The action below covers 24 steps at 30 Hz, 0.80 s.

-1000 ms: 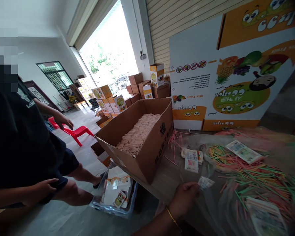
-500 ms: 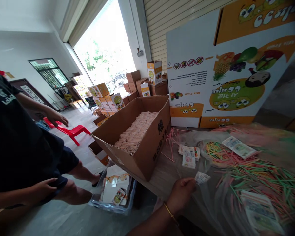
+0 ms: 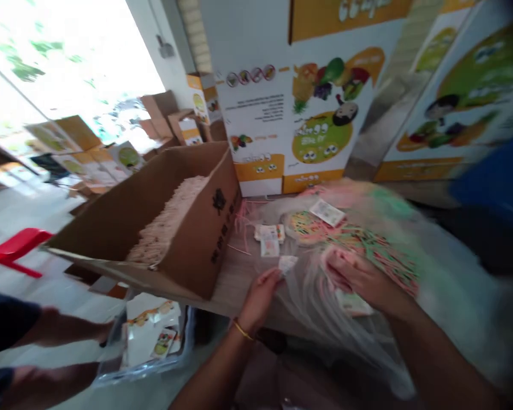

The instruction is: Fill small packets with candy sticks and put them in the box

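Note:
My left hand, with a yellow bracelet at the wrist, pinches a small white printed packet at its fingertips. To its right, my right hand has its fingers closed on the edge of a clear plastic bag; motion blurs the fingertips. Thin pink, green and yellow sticks lie in the bag beyond that hand. One flat printed packet rests on top of the sticks, and another packet is partly hidden below my right hand. A small stack of packets lies beyond my left hand.
An open cardboard box filled with pale pink sticks stands at the table's left. A clear bin with printed card pieces is on the floor below. Large printed cartons stand behind. A person's legs and a red chair are at left.
The view has swung right, so the room has shifted left. My right hand has come into view onto the plastic bag. My left hand still holds the small packet.

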### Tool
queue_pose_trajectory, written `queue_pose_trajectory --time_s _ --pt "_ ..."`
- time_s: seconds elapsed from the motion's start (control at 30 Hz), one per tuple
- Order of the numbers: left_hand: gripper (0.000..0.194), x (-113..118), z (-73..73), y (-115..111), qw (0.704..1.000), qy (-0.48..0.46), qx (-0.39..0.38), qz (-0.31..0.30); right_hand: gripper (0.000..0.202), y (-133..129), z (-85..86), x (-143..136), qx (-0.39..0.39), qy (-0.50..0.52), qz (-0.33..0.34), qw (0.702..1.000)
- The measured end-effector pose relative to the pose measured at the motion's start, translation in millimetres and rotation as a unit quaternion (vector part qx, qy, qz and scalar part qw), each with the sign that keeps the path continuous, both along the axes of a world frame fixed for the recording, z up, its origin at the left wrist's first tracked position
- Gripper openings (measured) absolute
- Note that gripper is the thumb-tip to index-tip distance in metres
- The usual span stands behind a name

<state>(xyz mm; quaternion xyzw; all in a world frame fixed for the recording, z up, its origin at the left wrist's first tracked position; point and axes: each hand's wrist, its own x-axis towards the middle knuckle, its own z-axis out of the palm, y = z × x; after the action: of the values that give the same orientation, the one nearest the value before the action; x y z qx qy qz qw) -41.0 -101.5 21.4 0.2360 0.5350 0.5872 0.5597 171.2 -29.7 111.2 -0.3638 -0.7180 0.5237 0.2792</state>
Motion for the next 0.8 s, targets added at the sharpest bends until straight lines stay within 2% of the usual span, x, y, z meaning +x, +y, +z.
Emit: queue_pose_trajectory --time_s 0.1,0.17,0.33,0.53,0.57,0.63,0.73,0.8 --pt "0.036 -1 4.2 5 1.0 -0.027 0.008 -0.014 0.035 20 -13.0 -6 0.046 -0.02 -0.013 0.999" --pt "0.036 0 6.1 7 0.999 -0.035 0.009 -0.029 0.029 23 -16.0 -10 0.07 -0.065 -0.003 0.995" --pt "0.036 5 8.6 11 0.999 -0.031 0.003 -0.042 0.027 21 -16.6 -21 0.126 -0.214 0.045 0.968" --pt "0.039 10 -4.0 20 0.998 0.018 0.007 -0.068 0.014 33 -29.3 -23 0.175 -0.313 0.087 0.929" --pt "0.039 11 -6.7 22 0.997 0.028 0.005 -0.072 0.015 37 -32.3 -21 0.168 -0.308 0.094 0.932" --pt "0.037 14 -10.5 27 0.997 0.032 -0.001 -0.075 0.024 44 -37.4 -17 0.139 -0.243 0.089 0.956" --pt "0.034 18 -11.5 34 0.997 -0.001 -0.009 -0.083 0.044 58 -40.5 -14 0.053 -0.032 0.001 0.998" --pt "0.033 22 -10.3 39 0.995 -0.021 -0.01 -0.094 0.053 65 -40.0 -15 -0.01 0.108 -0.065 0.992"
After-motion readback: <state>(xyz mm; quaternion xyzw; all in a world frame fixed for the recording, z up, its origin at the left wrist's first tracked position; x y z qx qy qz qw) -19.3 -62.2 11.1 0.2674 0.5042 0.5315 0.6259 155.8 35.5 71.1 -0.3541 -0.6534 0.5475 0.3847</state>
